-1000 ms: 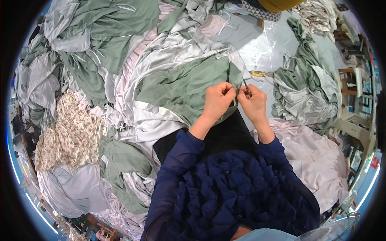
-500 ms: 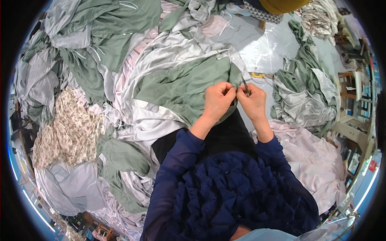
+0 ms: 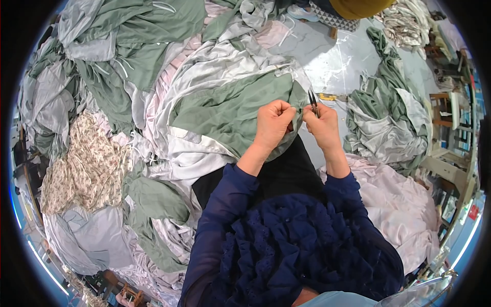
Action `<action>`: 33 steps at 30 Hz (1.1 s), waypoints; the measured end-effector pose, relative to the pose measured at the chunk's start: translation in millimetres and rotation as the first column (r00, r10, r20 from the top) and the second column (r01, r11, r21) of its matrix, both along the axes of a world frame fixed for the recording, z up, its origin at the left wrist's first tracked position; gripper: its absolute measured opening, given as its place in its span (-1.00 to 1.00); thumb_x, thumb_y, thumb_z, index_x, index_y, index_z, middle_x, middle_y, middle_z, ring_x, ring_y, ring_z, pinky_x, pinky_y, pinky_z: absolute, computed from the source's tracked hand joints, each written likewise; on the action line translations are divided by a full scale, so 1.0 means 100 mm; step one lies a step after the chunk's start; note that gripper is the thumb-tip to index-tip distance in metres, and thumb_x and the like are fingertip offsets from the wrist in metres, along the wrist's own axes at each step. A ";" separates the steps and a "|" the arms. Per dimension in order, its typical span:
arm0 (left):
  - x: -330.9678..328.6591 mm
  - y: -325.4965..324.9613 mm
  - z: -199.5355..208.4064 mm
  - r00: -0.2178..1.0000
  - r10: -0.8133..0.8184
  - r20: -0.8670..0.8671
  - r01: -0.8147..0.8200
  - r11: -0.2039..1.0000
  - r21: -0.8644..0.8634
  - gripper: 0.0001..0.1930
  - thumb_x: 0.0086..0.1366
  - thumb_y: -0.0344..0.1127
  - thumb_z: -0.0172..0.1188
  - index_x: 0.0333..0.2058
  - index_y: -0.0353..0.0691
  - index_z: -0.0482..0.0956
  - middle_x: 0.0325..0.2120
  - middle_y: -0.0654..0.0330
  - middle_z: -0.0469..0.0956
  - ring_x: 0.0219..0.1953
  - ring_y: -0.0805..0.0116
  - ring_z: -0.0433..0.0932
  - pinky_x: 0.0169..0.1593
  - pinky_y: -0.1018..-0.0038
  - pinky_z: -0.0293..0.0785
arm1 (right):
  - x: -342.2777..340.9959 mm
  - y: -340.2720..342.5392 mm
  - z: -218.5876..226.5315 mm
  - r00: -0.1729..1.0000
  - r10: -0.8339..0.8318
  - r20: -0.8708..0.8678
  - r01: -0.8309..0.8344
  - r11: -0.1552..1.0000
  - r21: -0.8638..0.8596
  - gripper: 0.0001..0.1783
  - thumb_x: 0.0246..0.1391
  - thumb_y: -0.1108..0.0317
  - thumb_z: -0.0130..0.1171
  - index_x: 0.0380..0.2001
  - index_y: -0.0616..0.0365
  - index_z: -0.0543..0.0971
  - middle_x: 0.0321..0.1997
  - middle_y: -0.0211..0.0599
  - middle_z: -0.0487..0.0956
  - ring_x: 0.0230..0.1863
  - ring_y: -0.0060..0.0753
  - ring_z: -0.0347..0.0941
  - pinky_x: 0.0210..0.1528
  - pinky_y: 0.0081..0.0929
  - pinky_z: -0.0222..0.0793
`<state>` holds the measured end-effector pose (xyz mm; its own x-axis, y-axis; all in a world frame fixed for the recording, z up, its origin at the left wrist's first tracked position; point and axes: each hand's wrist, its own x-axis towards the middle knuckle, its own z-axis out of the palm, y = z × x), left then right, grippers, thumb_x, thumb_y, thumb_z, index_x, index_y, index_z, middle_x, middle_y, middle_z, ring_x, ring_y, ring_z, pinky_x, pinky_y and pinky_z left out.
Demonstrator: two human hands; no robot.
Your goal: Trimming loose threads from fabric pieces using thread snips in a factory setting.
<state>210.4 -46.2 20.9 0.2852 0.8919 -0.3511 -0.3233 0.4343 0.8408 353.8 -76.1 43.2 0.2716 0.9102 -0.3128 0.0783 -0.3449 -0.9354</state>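
Note:
A sage-green and white cloth is spread over my lap and the table. Its right edge is pinched in my left hand, thumb and fingers closed at the corner. Close beside it, my right hand is wrapped around small dark thread snips, blades pointing up and away from me. The right thumb and fingertip are pressed together near the cloth's edge; whether a thread lies between them is too small to tell.
A yellow-handled tool lies on the grey table past my right hand. Green and white cloth heaps at right, pale pink cloth below it. Floral fabric and green piles lie left. Another person's mustard garment shows at top.
My hands have moved slightly apart, the left one a little to the left. The snips have turned so that both blades show more plainly.

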 end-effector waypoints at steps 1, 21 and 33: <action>0.01 0.01 0.01 1.000 -0.001 0.001 0.001 1.000 0.002 -0.88 0.21 -0.42 0.20 -0.50 -0.27 0.50 -0.71 0.40 0.41 -0.74 0.68 0.30 -0.67 0.69 0.19 | 0.02 0.01 -0.02 1.000 -0.001 0.001 0.001 1.000 0.002 -0.90 0.04 0.44 0.14 -0.50 0.24 0.53 -0.68 -0.58 0.40 -0.70 -0.81 0.20 -0.68 -0.72 0.04; 0.21 0.93 0.33 0.960 0.230 0.160 -0.256 0.952 0.171 -0.89 0.22 -0.43 0.19 -0.49 -0.29 0.52 -0.65 0.42 0.41 -0.64 0.68 0.28 -0.57 0.66 0.17 | -0.07 0.81 0.19 0.972 -0.169 -0.161 0.210 0.934 0.289 -0.78 0.02 0.39 0.30 -0.29 0.29 0.59 -0.53 -0.56 0.51 -0.57 -0.82 0.28 -0.52 -0.78 0.18; 0.37 1.27 0.17 0.903 0.372 -0.213 -0.204 0.810 0.549 -0.90 0.19 -0.42 0.21 -0.41 -0.36 0.57 -0.59 0.40 0.48 -0.53 0.69 0.33 -0.47 0.66 0.27 | 0.04 1.39 0.03 0.994 -0.090 -0.061 0.102 0.963 0.250 -0.86 -0.03 0.41 0.28 -0.43 0.27 0.59 -0.61 -0.55 0.47 -0.63 -0.79 0.26 -0.66 -0.74 0.07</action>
